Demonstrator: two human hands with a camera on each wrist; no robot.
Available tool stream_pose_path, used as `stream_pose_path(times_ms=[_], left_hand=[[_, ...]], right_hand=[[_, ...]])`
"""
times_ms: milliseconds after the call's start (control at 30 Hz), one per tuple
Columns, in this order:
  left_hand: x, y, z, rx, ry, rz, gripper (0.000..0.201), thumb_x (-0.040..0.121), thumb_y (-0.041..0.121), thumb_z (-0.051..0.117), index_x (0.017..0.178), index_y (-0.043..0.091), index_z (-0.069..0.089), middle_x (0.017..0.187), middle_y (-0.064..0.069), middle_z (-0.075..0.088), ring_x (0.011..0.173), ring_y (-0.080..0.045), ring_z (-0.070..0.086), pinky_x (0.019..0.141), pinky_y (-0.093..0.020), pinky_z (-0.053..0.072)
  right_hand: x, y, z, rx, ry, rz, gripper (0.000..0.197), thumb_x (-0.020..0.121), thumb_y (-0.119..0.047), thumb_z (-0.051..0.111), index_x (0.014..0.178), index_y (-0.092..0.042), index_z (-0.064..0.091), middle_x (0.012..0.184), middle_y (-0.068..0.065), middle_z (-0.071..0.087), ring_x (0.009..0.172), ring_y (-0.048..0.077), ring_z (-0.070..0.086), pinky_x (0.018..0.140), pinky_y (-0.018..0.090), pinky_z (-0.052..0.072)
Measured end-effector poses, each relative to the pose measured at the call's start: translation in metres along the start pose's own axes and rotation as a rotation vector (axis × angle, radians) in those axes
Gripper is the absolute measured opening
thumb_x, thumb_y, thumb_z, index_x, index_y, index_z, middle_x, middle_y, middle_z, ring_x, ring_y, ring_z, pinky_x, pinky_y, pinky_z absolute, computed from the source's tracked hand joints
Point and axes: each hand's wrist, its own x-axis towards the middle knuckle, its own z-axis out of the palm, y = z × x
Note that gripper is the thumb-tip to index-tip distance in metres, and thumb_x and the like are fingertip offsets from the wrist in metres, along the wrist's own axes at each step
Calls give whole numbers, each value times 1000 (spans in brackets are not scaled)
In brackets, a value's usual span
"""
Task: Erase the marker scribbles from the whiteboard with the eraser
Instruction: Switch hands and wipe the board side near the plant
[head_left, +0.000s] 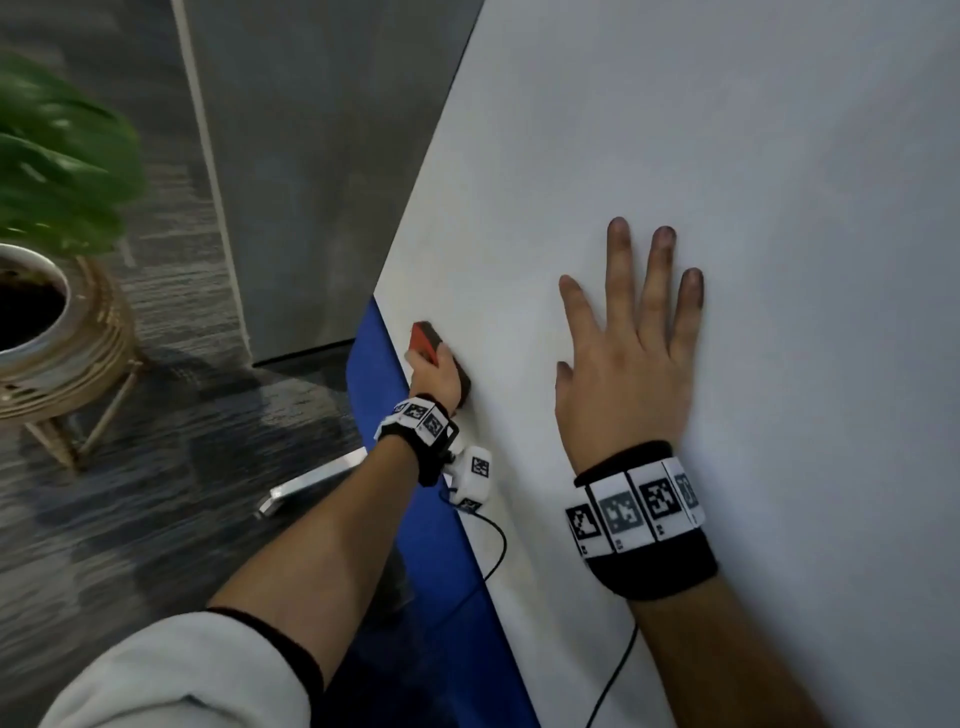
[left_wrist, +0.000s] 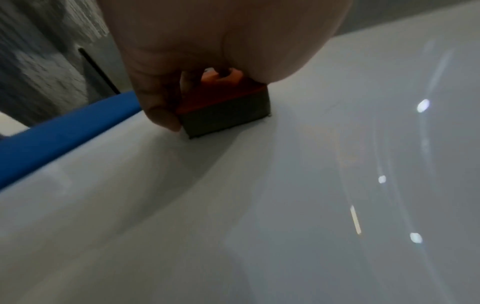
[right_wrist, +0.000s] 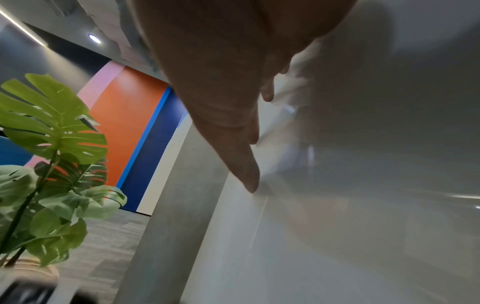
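Note:
The whiteboard (head_left: 727, 182) fills the right of the head view, and no marker scribbles show on it. My left hand (head_left: 439, 376) grips a red eraser (head_left: 426, 340) with a dark felt pad and presses it against the board near its lower left edge. The left wrist view shows the eraser (left_wrist: 223, 111) with its felt flat on the white surface (left_wrist: 259, 205), fingers (left_wrist: 161, 107) curled round its side. My right hand (head_left: 628, 343) lies flat on the board with fingers spread. In the right wrist view its straight fingers (right_wrist: 244, 164) touch the board (right_wrist: 350, 205).
A blue strip (head_left: 384, 374) runs along the board's lower edge. A potted plant (head_left: 57, 166) on a wicker stand (head_left: 67, 374) sits at the left on grey carpet. A grey wall panel (head_left: 322, 182) stands behind the board's edge. A black cable (head_left: 498, 551) hangs from my left wrist.

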Motion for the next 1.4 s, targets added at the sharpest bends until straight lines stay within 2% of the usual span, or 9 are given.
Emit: stream_pose_path(times_ms=[200, 300, 467, 633, 900, 1000, 1200, 1300, 1400], left_hand=[[-1, 137, -7, 83, 85, 535, 45, 103, 47, 39, 135, 15, 36, 122, -12, 63, 98, -31, 62, 85, -36, 45], [37, 120, -13, 48, 89, 330, 55, 105, 41, 37, 148, 8, 30, 137, -20, 56, 121, -37, 57, 99, -40, 43], [65, -1, -2, 140, 47, -94, 63, 109, 30, 35, 158, 0, 9, 164, -21, 18, 149, -37, 26, 119, -39, 26], [67, 39, -16, 260, 59, 18, 63, 107, 39, 34, 156, 2, 19, 158, -22, 32, 142, -37, 39, 116, -40, 31], [30, 196, -28, 157, 159, 531, 64, 104, 44, 37, 157, 12, 19, 145, -13, 52, 130, -33, 53, 103, -33, 40], [24, 164, -20, 103, 170, 475, 59, 102, 42, 38, 151, 10, 30, 138, -15, 56, 123, -35, 57, 93, -32, 41], [5, -16, -6, 197, 25, -170, 73, 106, 54, 13, 156, 1, 20, 161, -23, 26, 145, -39, 33, 118, -42, 27], [-14, -85, 11, 218, -80, -331, 66, 108, 45, 26, 151, -5, 29, 156, -28, 31, 141, -43, 38, 115, -45, 33], [-43, -125, -2, 304, -315, -301, 35, 107, 24, 43, 95, -4, 59, 112, -25, 55, 104, -36, 57, 105, -51, 45]], right_hand=[[-1, 3, 0, -13, -6, -7, 77, 87, -26, 75, 156, -24, 40, 171, 15, -5, 156, 41, -7, 124, 51, -15], [-3, 4, 0, -39, -17, -20, 80, 87, -26, 75, 158, -24, 37, 170, 16, -9, 156, 42, -9, 125, 52, -14], [-5, 3, 1, -79, -26, -32, 81, 91, -31, 70, 161, -25, 30, 169, 18, -15, 155, 42, -14, 123, 53, -17], [-4, 1, 5, -45, 0, -8, 80, 89, -27, 73, 159, -24, 34, 170, 17, -11, 156, 41, -11, 123, 52, -16], [-7, -1, 3, -58, -30, -9, 75, 92, -31, 69, 158, -25, 34, 169, 19, -12, 155, 43, -10, 123, 53, -15], [-9, 3, 0, -49, -30, -41, 64, 95, -21, 57, 156, -24, 38, 169, 19, -12, 155, 43, -11, 122, 52, -18], [-29, 7, -4, 80, -61, -74, 58, 93, -11, 28, 144, -17, 52, 170, 18, -7, 157, 36, -8, 125, 45, -15], [-51, 12, 4, 171, -73, -113, 43, 93, -9, 32, 119, -14, 66, 171, 17, 0, 158, 32, -2, 127, 42, -7], [-73, 19, 6, 275, -111, -130, 38, 91, -10, 33, 103, -15, 69, 171, 16, 4, 159, 30, 2, 128, 42, 0]])
